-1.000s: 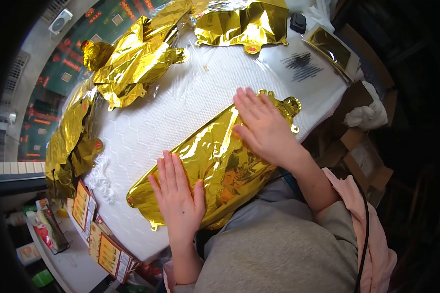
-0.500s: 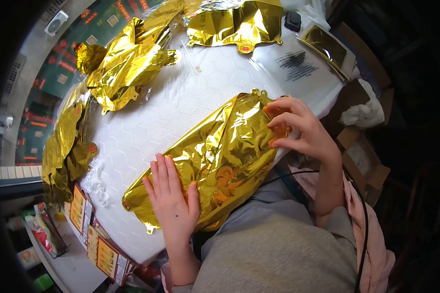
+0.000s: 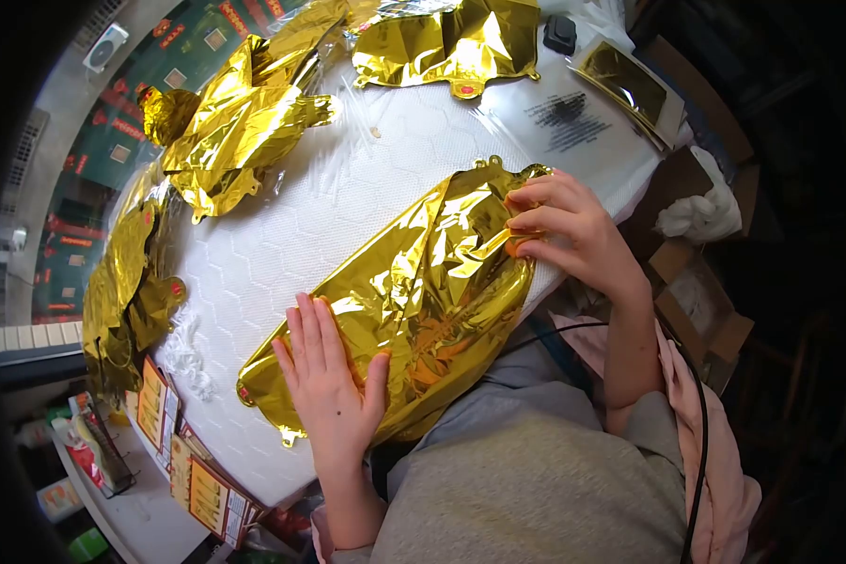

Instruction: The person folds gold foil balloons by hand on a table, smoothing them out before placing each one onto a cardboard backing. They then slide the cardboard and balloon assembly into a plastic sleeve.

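Gold foil balloon lies beneath the left hand, spread flat — likely steadying it — while the right hand seemingly pinches its creased end.

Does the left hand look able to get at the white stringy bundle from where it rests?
Probably yes: the left hand lies flat on the gold foil, and only that foil's end and some bare white surface separate it from the white stringy bundle.

Brightly lit white surface beyond the left hand, sharp glare on gold foil between the hands, deep shadow beyond the right hand, fisheye-curved edges, blackened corners
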The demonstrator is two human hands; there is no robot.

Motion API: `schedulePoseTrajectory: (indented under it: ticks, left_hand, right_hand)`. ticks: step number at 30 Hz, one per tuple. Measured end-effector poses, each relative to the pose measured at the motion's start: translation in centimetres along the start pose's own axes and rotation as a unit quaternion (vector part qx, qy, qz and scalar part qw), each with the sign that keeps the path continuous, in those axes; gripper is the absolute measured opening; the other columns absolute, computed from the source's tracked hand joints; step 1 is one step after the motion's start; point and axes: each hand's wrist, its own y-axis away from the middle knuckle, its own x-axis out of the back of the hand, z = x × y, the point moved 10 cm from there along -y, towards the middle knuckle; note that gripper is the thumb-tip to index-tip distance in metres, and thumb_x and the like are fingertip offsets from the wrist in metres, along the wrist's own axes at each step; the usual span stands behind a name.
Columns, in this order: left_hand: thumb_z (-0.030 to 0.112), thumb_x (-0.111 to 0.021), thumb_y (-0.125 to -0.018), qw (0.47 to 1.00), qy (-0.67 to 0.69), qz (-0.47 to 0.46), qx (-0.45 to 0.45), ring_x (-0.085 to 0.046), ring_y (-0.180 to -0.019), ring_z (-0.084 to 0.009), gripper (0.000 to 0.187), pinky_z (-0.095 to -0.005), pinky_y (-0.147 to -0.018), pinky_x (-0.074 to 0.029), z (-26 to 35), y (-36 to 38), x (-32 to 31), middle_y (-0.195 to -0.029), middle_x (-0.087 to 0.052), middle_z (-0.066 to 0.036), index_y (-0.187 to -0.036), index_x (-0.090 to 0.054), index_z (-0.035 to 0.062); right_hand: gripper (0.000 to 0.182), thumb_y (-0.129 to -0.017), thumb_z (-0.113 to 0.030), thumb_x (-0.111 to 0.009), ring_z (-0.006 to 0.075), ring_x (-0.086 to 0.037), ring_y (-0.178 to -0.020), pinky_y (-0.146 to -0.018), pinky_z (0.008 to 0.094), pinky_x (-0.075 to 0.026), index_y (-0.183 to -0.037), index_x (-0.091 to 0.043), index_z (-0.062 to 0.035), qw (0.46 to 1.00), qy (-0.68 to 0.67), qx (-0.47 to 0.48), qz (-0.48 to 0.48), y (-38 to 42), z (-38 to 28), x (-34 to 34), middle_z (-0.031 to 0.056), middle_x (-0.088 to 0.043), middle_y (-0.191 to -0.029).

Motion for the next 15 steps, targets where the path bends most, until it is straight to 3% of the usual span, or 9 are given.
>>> schedulePoseTrajectory:
  ticks: [5, 15]
  left_hand:
    - [0.057, -0.07, -0.092, 1.0, 0.01, -0.002, -0.004, -0.023, -0.161, -0.0369, 0.102, -0.0583, -0.129, -0.013, 0.2, -0.1, 0.3, -0.173, -0.027, -0.02, -0.166, -0.028, -0.0003]
    - [0.068, -0.073, -0.084, 1.0, -0.013, -0.001, 0.002, -0.023, -0.161, -0.037, 0.116, -0.059, -0.129, -0.013, 0.0, -0.2, 0.2, -0.173, -0.028, -0.021, -0.166, -0.027, -0.0005]
  right_hand:
    - [0.035, -0.079, -0.018, -0.087, 0.0334, -0.06, -0.126, -0.109, 0.0463, -0.046, -0.11, -0.077, -0.008, 0.997, 0.042, 0.003, 0.059, 0.0, -0.5, 1.0, 0.0086, -0.069, -0.128]
    - [0.036, -0.078, -0.028, -0.087, 0.0295, -0.059, -0.127, -0.115, 0.0489, -0.04, -0.109, -0.079, -0.0123, 0.996, -0.014, 0.09, 0.004, -0.7, -3.6, -1.8, 0.0048, -0.069, -0.129]
